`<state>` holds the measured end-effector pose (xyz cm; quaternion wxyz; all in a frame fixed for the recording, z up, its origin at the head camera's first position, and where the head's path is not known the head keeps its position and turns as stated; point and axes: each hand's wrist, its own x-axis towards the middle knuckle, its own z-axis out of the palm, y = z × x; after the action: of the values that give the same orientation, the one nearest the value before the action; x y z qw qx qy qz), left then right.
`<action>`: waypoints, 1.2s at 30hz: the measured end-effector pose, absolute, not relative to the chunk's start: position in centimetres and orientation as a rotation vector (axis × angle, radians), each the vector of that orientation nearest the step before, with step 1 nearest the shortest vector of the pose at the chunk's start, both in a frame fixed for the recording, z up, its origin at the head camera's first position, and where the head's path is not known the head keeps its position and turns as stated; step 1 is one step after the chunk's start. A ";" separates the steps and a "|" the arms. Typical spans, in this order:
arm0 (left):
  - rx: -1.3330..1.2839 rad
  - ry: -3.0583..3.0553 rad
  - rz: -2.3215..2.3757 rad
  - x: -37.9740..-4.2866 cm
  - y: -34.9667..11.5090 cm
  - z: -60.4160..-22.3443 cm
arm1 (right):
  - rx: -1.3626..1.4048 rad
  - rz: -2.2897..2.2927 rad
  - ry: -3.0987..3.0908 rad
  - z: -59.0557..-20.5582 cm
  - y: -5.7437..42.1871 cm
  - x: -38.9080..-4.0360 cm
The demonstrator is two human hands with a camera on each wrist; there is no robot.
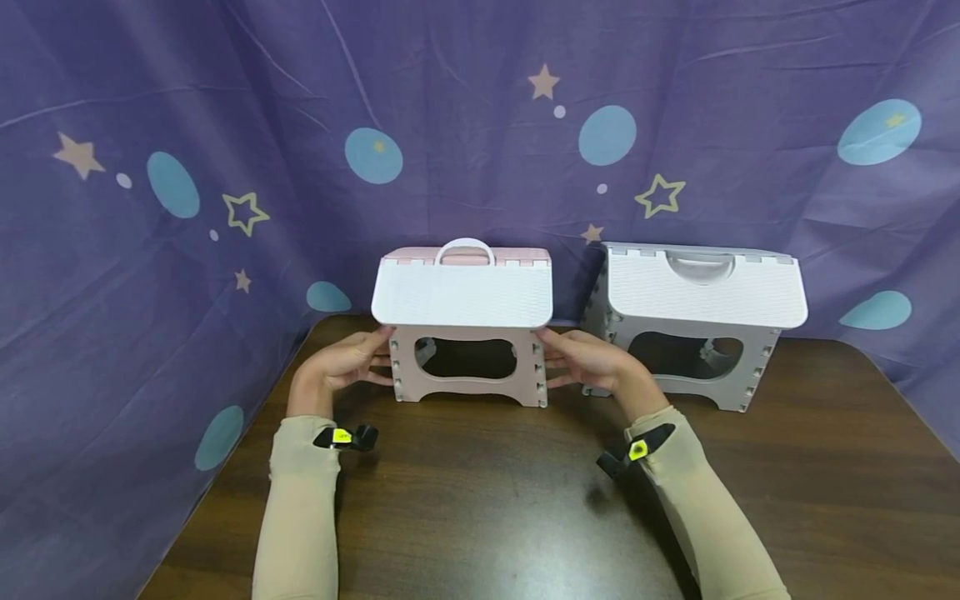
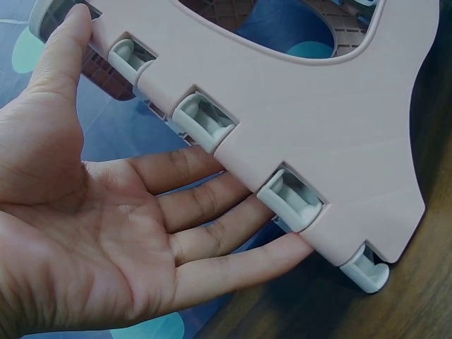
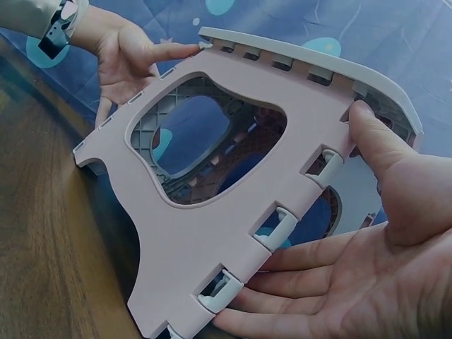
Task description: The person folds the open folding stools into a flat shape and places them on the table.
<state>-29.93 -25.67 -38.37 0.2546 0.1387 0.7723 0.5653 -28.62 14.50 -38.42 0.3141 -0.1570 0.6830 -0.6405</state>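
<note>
A pink and white folding step stool (image 1: 463, 292) stands unfolded on the table, its white arched handle raised on top. My left hand (image 1: 348, 360) is at its left side, the thumb on the upper front corner just under the top. In the left wrist view the fingers (image 2: 212, 233) stretch fairly straight to the hinged edge, their tips partly hidden behind it. On the opposite side my right hand (image 1: 588, 360) mirrors this. The right wrist view shows its thumb at the corner under the top and extended fingers (image 3: 304, 282) against the hinged side.
A second folding stool (image 1: 705, 287), grey and white, stands unfolded to the right, close to my right hand. Both stools are near the back of the brown wooden table (image 1: 480, 492). Behind hangs a purple curtain (image 1: 480, 108) with stars and blue ovals.
</note>
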 end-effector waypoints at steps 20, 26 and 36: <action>0.382 2.132 1.519 -29.5 -25.5 -38.2 | -0.443 -1.700 1.795 -38.6 14.5 -28.7; 0.390 2.136 1.516 -29.6 -25.5 -38.2 | -0.450 -1.703 1.794 -38.6 14.5 -28.7; 0.380 2.136 1.532 -29.5 -25.5 -38.2 | -0.459 -1.697 1.796 -38.7 14.5 -28.7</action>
<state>-29.51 -25.45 -38.24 0.2405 0.1389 0.7806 0.5599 -28.73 14.45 -38.71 0.3090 -0.1737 0.6798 -0.6421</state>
